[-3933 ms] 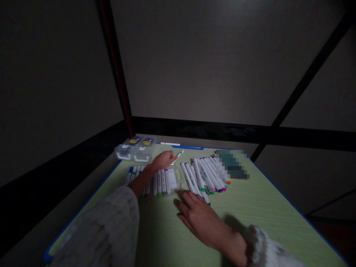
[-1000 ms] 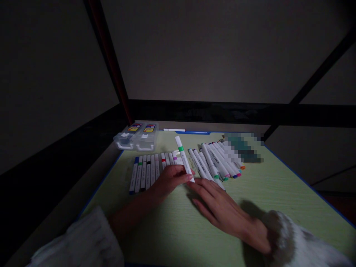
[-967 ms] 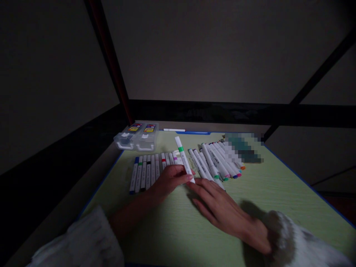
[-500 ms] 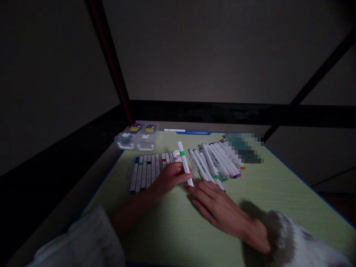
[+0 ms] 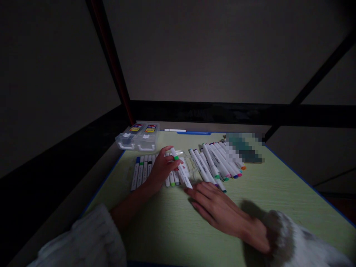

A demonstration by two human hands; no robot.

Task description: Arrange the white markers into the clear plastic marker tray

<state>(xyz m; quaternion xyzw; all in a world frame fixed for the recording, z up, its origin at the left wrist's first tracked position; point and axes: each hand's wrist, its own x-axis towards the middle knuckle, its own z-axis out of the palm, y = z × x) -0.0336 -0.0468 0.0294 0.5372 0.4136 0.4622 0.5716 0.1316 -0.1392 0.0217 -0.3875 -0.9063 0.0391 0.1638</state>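
Observation:
My left hand [image 5: 162, 168] grips a white marker [image 5: 184, 174] with a green band near its upper end. The marker is tilted over the right end of a row of markers [image 5: 141, 170] lying side by side in a clear tray [image 5: 191, 168]; my hand hides the middle of that row. My right hand [image 5: 213, 200] rests palm down on the table, its fingers stretched out. One fingertip is at the held marker's lower end; whether it presses on it I cannot tell. Just beyond the right hand lies a loose pile of white markers [image 5: 219, 161] with coloured ends.
Two clear plastic cases [image 5: 146, 142] with white handles stand at the back left of the pale green table [image 5: 167, 233]. A single white marker [image 5: 175, 130] lies along the back edge, near a blue strip [image 5: 194, 132]. A pixelated greenish flat object [image 5: 244, 148] lies at the back right.
My left hand first held the green-banded marker far out, then brought it close to the right hand. Over the last half second its grip moved up the marker, which now lies lower over the tray.

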